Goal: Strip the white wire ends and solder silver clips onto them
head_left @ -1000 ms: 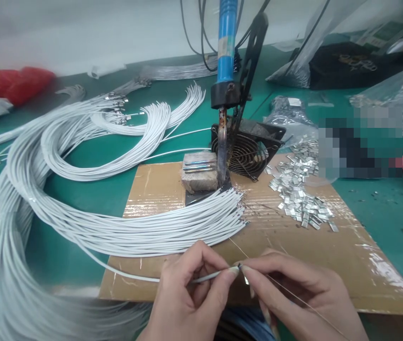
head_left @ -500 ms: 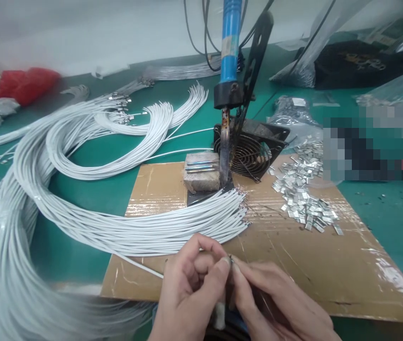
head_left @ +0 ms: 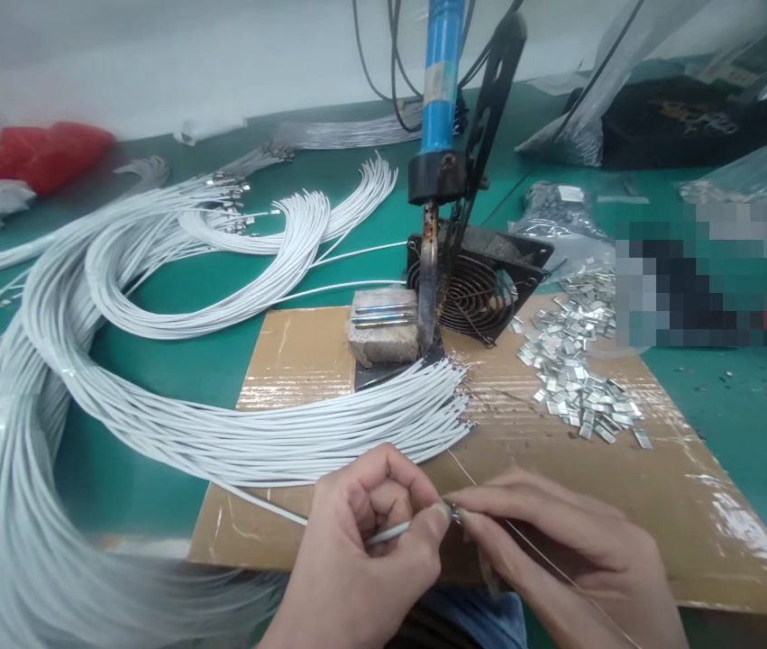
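Note:
My left hand (head_left: 369, 541) is closed around a white cable (head_left: 388, 534), with its end between thumb and forefinger. Touching its fingertips, my right hand (head_left: 559, 541) pinches a small shiny metal piece (head_left: 454, 512) at that end; the fingers mostly cover it. A thin wire (head_left: 525, 539) slants past my right hand, and I cannot make out how it is held. Just beyond lies a bundle of white cables (head_left: 329, 442), ends pointing right. Behind it a blue-handled soldering iron (head_left: 441, 99) hangs tip down beside a block (head_left: 383, 342) carrying shiny metal strips.
A sheet of cardboard (head_left: 633, 514) covers the green table (head_left: 721, 388). A pile of small metal tabs (head_left: 582, 370) lies on the right, near a black fan (head_left: 481, 288). More white cables (head_left: 31, 487) curve along the left. Plastic bags (head_left: 552, 212) and red plastic (head_left: 51, 158) sit farther back.
My right hand has shifted right and turned flatter, its fingertips still at the cable's end. The white cable now shows in my left hand, and the thin wire shows more clearly.

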The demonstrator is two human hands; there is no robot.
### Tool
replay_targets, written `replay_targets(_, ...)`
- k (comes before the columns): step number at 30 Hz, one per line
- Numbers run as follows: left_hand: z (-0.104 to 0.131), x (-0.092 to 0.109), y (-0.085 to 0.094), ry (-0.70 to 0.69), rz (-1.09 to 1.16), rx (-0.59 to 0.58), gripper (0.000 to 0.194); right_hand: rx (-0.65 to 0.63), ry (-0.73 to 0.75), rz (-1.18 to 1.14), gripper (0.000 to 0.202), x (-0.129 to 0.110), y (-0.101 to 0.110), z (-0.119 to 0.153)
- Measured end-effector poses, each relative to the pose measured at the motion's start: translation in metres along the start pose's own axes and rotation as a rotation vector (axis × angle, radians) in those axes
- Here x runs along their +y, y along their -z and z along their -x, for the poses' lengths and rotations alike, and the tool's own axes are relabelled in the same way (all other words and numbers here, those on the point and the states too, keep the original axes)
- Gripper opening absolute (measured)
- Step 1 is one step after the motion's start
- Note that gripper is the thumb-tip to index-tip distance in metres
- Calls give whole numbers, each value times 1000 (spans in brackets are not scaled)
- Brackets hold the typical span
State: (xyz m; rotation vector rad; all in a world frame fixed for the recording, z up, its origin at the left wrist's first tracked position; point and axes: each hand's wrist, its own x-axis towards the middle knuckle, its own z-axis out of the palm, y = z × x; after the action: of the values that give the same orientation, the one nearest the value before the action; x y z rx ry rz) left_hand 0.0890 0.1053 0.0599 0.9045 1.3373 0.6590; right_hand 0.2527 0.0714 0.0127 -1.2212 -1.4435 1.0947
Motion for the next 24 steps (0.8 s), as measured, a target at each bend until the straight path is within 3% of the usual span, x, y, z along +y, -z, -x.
replay_targets(8,-2,-1,1,9,-4,-24,19,-57,113,44,46,0,11,0)
replay_targets(18,-2,-3,-3,-26,-53,66,20,5,-199,-122,22,-4,2,2)
replay_targets(21,-1,-4,-6,-38,-90,103,19,18,-190,-79,17,-7,-2,1)
replay_targets(24,0,-5,-8,-49,-106,111,18,147,-153,19,19,-9,-6,0)
